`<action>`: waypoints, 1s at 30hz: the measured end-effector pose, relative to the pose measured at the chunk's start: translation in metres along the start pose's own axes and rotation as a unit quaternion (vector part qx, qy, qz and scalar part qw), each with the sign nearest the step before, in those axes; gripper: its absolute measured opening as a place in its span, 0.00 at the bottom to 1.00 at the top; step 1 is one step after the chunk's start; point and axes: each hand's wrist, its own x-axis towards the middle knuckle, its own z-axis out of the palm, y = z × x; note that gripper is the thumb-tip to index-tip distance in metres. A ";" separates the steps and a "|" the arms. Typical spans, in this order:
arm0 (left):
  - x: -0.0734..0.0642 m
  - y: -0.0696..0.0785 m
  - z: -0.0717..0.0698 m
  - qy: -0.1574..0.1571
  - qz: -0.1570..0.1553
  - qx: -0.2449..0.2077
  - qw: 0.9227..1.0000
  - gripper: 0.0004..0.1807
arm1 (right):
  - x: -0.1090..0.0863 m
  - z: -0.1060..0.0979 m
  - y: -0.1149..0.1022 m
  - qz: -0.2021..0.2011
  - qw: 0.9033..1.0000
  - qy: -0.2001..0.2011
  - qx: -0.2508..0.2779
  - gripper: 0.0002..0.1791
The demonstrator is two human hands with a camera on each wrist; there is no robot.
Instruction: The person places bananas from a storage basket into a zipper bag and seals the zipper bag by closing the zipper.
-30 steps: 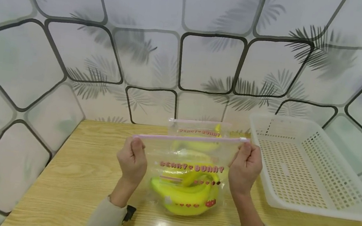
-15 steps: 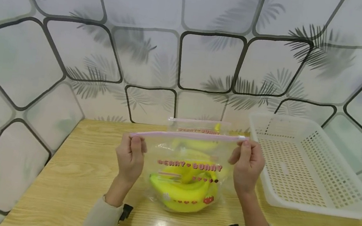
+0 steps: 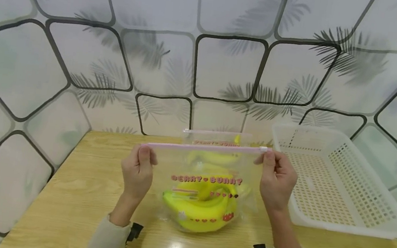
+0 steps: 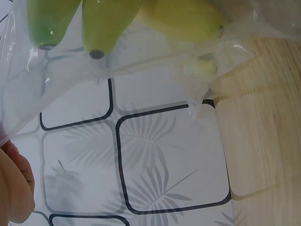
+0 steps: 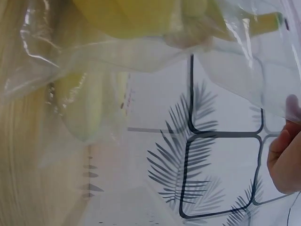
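Note:
A clear zip bag [image 3: 208, 166] with a pink top strip and "BERRY BUNNY" print hangs between both hands, bananas [image 3: 198, 213] inside it. My left hand [image 3: 137, 172] pinches its top left corner between thumb and curled fingers. At the top right corner, beside the white slider [image 3: 263, 149], my right hand [image 3: 278, 183] pinches the strip. The strip is stretched taut and slopes up slightly to the right. In the left wrist view, green-tipped banana ends [image 4: 99, 37] show through the plastic near the left hand [image 4: 16, 183]. The right wrist view shows the right hand [image 5: 287, 150] at the bag's edge.
Behind the held bag stands a second printed zip bag [image 3: 217, 134] with yellow fruit, partly hidden. A white perforated plastic basket [image 3: 349, 231] sits on the wooden table [image 3: 75, 191] at the right. A patterned backdrop [image 3: 168, 66] surrounds the table's back and sides.
Both hands have moved apart, the left one leftward and the right one rightward, still pinching the bag's corners. The bag has risen slightly.

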 end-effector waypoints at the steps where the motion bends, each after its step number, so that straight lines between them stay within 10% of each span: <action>1: 0.001 0.000 -0.002 -0.008 -0.002 -0.006 1.000 0.25 | 0.000 -0.002 -0.001 0.009 1.000 -0.009 -0.008 0.11; 6: 0.005 0.001 -0.010 -0.027 0.014 0.004 1.000 0.20 | 0.003 -0.014 -0.010 0.053 0.996 -0.063 -0.022 0.10; 16: 0.015 0.030 0.013 0.071 0.140 0.113 0.981 0.09 | 0.011 -0.021 -0.014 0.058 0.990 -0.100 0.085 0.07; 21: 0.010 0.058 0.035 -0.036 0.193 0.076 0.978 0.08 | 0.011 -0.019 -0.010 0.034 0.990 -0.095 0.099 0.06; 25: 0.005 0.078 0.054 -0.161 0.155 0.066 0.972 0.09 | 0.010 -0.017 -0.006 0.009 0.986 -0.102 0.134 0.06; 30: 0.007 0.088 0.085 -0.285 0.102 0.098 0.948 0.18 | 0.010 -0.017 -0.003 -0.022 0.976 -0.122 0.180 0.06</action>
